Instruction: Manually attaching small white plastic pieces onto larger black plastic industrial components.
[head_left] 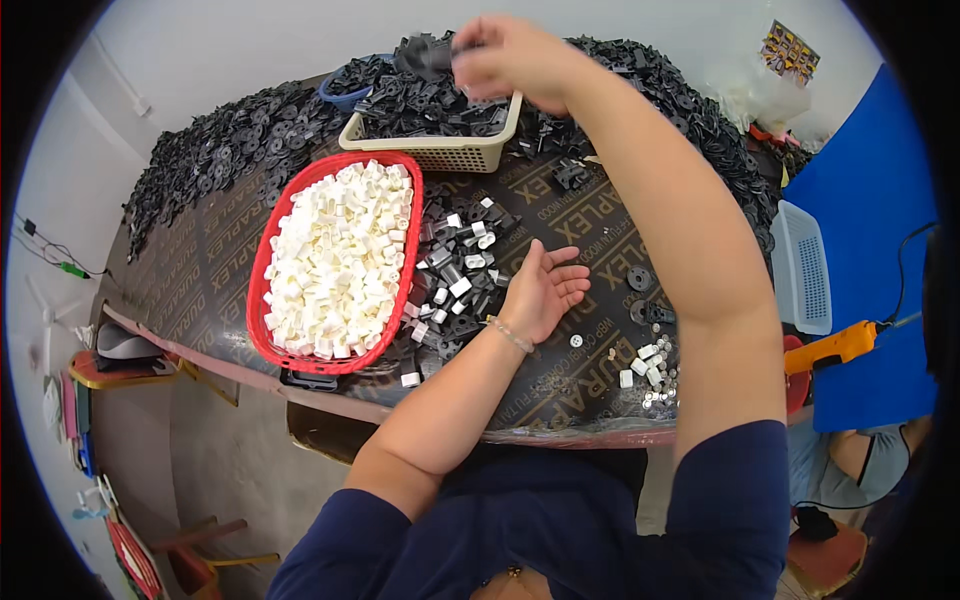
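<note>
My right hand (515, 62) reaches far over a beige basket (450, 155) filled with black plastic parts (425, 105). Smeared by motion, it has its fingers closed around a blurred black plastic part (425, 56). Palm up and fingers stretched, my left hand (545, 292) holds nothing above the table (560, 220). Beside it lies a loose pile of black parts (465, 255), several with white plastic sleeves (460, 288) on or among them. Left of that pile stands a red basket (413, 250) full of white sleeves (335, 260).
Heaps of black parts (240, 150) line the table's far side, around a blue bowl (347, 101). Nearer me lie a white button-like disc (576, 341), white pieces (648, 362) and small shiny bits (661, 398). At the right are a pale basket (803, 265) and an orange tool (832, 348).
</note>
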